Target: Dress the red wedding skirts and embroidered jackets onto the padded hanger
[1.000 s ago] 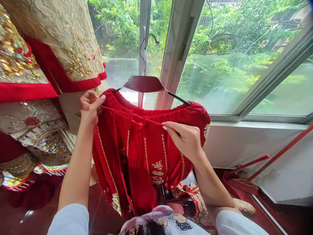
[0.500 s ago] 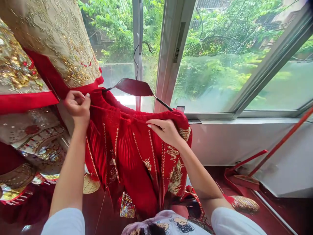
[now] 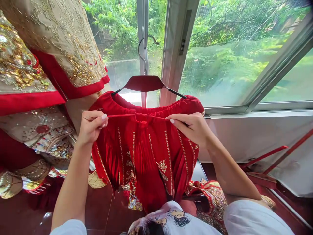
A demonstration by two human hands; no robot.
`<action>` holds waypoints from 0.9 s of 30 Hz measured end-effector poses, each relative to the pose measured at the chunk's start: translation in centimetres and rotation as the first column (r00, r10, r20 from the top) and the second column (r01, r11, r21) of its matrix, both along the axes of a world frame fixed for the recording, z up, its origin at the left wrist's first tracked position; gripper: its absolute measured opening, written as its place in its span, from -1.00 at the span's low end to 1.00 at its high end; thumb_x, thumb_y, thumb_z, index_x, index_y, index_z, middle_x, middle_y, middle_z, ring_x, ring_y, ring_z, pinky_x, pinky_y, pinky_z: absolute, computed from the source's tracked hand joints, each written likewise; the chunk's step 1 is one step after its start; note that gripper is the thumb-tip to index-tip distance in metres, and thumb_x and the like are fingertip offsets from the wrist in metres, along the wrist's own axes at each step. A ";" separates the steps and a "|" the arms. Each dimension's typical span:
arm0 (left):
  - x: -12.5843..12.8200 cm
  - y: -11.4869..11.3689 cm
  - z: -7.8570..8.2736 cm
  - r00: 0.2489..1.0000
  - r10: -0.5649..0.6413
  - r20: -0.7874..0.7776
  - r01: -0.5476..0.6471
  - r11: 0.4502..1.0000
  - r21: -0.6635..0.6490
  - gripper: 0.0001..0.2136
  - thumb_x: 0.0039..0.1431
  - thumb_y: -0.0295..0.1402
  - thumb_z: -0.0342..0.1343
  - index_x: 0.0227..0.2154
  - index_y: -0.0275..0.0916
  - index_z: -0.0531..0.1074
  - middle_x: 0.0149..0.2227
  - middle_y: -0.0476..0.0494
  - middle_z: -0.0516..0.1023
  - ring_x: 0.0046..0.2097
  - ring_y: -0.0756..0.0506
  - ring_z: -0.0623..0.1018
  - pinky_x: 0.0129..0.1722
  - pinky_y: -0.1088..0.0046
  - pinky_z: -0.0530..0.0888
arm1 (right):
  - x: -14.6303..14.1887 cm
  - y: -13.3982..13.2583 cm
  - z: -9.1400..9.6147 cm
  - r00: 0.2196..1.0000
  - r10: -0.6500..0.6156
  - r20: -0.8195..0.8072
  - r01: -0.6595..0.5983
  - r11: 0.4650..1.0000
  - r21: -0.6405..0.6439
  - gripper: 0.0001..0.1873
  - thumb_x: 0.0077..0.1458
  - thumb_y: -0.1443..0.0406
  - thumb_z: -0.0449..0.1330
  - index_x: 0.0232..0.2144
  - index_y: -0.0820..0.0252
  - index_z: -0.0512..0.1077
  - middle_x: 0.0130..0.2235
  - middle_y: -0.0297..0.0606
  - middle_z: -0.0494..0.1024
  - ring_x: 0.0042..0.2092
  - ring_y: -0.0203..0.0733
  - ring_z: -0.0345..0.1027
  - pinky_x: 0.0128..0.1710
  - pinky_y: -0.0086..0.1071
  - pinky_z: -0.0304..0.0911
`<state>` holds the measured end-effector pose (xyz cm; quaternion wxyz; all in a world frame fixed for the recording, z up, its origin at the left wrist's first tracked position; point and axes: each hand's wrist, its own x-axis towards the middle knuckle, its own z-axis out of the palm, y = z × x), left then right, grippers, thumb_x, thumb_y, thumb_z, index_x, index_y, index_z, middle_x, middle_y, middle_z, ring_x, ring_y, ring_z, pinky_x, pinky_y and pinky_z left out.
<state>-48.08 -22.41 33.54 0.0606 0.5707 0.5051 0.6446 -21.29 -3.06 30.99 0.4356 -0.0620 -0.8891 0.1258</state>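
Observation:
A red pleated skirt (image 3: 144, 156) with gold beaded lines and embroidery hangs in front of me. Its gathered waistband sits over a hanger (image 3: 144, 83) with a dark red middle panel, black arms and a metal hook. My left hand (image 3: 92, 125) pinches the skirt's front waist edge at the left, thumb against curled fingers. At the right, my right hand (image 3: 192, 127) grips the same edge between thumb and fingers. Between the hands the edge is drawn nearly straight, just below the elastic waist.
Beige gold-sequined garments (image 3: 73, 62) with red hems hang at the left. Behind the skirt is a sliding window (image 3: 225, 68). A red dustpan (image 3: 262, 179) stands at the right wall. Red-and-gold embroidered cloth (image 3: 215, 195) lies low, near my right arm.
The hanger and skirt, earlier tilted down to the right, now hang level. Both hands have shifted right in view, the left one lower. The skirt's edge is straighter between them.

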 end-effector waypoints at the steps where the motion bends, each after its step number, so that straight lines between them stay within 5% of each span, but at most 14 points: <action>1: 1.2 0.1 0.2 0.999 0.014 -0.040 -0.015 1.000 -0.009 -0.59 -0.04 -0.10 0.27 -0.79 -0.23 0.34 -0.76 0.04 0.20 -0.66 0.09 0.15 -0.62 0.48 0.10 | 0.2 -0.4 0.1 0.999 -0.036 -0.014 0.036 0.999 0.014 -0.75 0.18 0.28 0.12 -0.33 0.19 0.61 -0.56 -0.34 0.54 -0.59 -0.40 0.24 -0.51 -0.47 0.15; 4: 4.6 0.1 0.8 0.967 0.092 -0.236 -0.147 0.963 -0.228 -0.72 0.08 -0.18 0.19 -0.61 -0.24 0.51 -0.62 -0.04 0.46 -0.56 0.04 0.38 -0.54 0.50 0.30 | 0.4 -0.7 0.4 0.992 -0.120 -0.039 0.121 0.992 0.025 -0.78 0.14 0.26 0.18 -0.45 0.18 0.59 -0.51 -0.31 0.56 -0.55 -0.37 0.29 -0.49 -0.45 0.17; 7: 6.2 0.1 0.9 0.977 0.054 -0.206 -0.146 0.874 -0.464 -0.75 0.17 -0.22 0.07 -0.27 -0.26 0.56 -0.41 -0.13 0.61 -0.41 -0.06 0.56 -0.41 0.44 0.48 | 0.2 -0.4 0.4 0.999 -0.040 0.028 0.040 0.999 -0.003 -0.78 0.13 0.32 0.15 -0.49 0.20 0.55 -0.31 -0.22 0.62 -0.35 -0.28 0.43 -0.33 -0.41 0.27; 11: 6.0 0.5 0.5 0.992 0.024 -0.124 -0.086 0.850 -0.519 -0.80 0.15 -0.30 0.03 -0.31 -0.29 0.50 -0.42 -0.12 0.57 -0.42 -0.03 0.54 -0.44 0.47 0.47 | -0.4 -0.2 -0.1 0.988 0.141 0.069 -0.115 0.947 -0.300 -0.80 0.05 0.32 0.16 -0.57 0.25 0.46 -0.10 -0.13 0.57 -0.36 -0.29 0.44 -0.37 -0.39 0.33; 16: 6.8 1.7 0.4 0.998 0.015 -0.066 -0.039 0.920 -0.390 -0.73 0.08 -0.31 0.08 -0.67 -0.27 0.26 -0.67 0.09 0.14 -0.62 0.12 0.10 -0.64 0.56 0.02 | -2.4 -1.1 -0.7 0.981 0.194 0.006 -0.140 0.728 -0.671 -0.88 0.00 0.38 0.09 -0.44 0.28 0.43 -0.53 -0.37 0.40 -0.61 -0.46 0.11 -0.62 -0.50 0.02; 21: 8.0 2.9 1.0 0.993 0.107 -0.040 -0.112 0.982 -0.153 -0.55 -0.04 -0.29 0.27 -0.78 -0.26 0.10 -0.71 0.12 0.01 -0.62 0.13 0.03 -0.60 0.51 -0.05 | -2.5 -1.9 -1.0 0.971 0.205 -0.126 -0.238 0.748 -0.619 -0.73 0.06 0.21 0.18 -0.56 0.28 0.45 -0.57 -0.37 0.33 -0.51 -0.42 0.11 -0.52 -0.47 -0.02; 27: 6.3 2.6 1.8 0.981 0.111 0.157 -0.101 0.993 -0.066 -0.52 -0.16 -0.27 0.37 -0.81 -0.26 0.13 -0.75 0.15 0.00 -0.67 0.16 0.02 -0.67 0.54 -0.05 | 0.2 1.8 -0.5 0.962 0.156 -0.223 -0.266 0.714 -0.648 -0.71 -0.02 0.13 0.29 -0.58 0.25 0.51 -0.68 -0.44 0.18 -0.60 -0.46 -0.10 -0.61 -0.43 -0.24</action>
